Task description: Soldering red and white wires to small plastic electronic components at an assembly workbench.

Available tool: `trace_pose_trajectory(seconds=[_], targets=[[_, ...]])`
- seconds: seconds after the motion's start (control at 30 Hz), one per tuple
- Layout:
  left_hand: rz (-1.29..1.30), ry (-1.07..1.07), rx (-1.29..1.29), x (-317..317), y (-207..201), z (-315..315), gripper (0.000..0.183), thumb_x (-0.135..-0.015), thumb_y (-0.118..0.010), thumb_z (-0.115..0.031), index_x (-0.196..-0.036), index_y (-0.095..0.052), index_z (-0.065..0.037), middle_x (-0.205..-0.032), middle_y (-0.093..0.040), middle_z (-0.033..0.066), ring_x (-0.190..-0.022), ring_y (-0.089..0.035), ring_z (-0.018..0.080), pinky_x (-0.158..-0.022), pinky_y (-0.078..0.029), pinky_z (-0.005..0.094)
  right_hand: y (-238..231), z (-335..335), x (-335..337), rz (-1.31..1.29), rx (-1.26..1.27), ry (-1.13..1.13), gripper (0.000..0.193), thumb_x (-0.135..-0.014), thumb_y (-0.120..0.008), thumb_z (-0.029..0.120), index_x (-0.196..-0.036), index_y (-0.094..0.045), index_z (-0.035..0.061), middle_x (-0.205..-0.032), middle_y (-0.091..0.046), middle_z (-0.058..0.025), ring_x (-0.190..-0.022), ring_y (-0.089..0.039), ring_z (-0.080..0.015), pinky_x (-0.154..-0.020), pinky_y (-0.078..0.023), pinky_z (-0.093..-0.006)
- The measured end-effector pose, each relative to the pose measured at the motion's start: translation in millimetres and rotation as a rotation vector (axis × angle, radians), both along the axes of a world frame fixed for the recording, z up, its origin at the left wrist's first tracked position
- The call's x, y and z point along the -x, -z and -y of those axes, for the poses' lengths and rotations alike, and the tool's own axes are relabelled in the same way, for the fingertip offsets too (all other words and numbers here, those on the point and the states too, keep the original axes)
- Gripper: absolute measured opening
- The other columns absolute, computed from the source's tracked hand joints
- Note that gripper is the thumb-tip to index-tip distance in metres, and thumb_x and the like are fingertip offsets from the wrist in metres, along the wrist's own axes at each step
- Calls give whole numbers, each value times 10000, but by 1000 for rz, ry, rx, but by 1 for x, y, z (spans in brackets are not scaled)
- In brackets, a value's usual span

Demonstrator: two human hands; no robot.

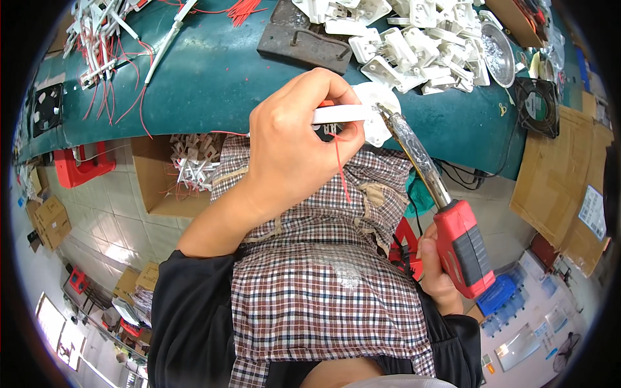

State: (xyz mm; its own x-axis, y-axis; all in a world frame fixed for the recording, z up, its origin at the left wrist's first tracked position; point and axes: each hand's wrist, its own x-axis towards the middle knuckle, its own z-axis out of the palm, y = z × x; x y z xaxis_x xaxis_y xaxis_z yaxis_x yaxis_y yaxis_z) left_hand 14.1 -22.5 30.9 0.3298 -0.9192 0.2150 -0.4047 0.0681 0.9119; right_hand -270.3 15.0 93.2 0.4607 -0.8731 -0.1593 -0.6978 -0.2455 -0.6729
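Observation:
My left hand (pixel 291 126) is closed round a white plastic housing (pixel 341 114), with a red wire (pixel 340 168) hanging down from it. A round white plastic piece (pixel 377 132) shows just right of the fingers; whether it is joined to the housing I cannot tell. My right hand (pixel 441 279) grips a soldering gun (pixel 462 249) by its red and black handle. Its long metal barrel slants up to the left, and the tip overlaps the round piece in view; contact cannot be made out.
A heap of white plastic housings (pixel 420 48) lies on the green bench (pixel 194 71) beside a dark metal block (pixel 304 46) and a metal dish (pixel 498 55). White parts with red wires (pixel 97 48) lie at left. Small fans (pixel 537 107) sit at both ends. A cardboard box (pixel 145 174) stands below.

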Motion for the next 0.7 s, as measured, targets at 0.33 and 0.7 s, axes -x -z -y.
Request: trace_pose_trajectory(seconds=[0.33, 0.7], targets=[[-10, 11, 3, -1, 0, 0, 204, -717, -796, -19, -843, -638, -49, -812, -695, 64, -720, -699, 212, -649, -544, 311, 6, 1, -4, 30, 32, -28, 210, -713, -767, -12, -912, -703, 5, -880, -661, -147, -754, -677, -347, -738, -592, -409], [-26, 10, -1, -1, -2, 0, 199, -727, -794, -27, -849, -638, -50, -802, -693, 60, -709, -695, 209, -640, -541, 310, 0, -3, -2, 17, -16, 25, 216, -726, -784, 3, -927, -704, -3, -907, -659, -158, -782, -693, -346, -737, -587, -390]])
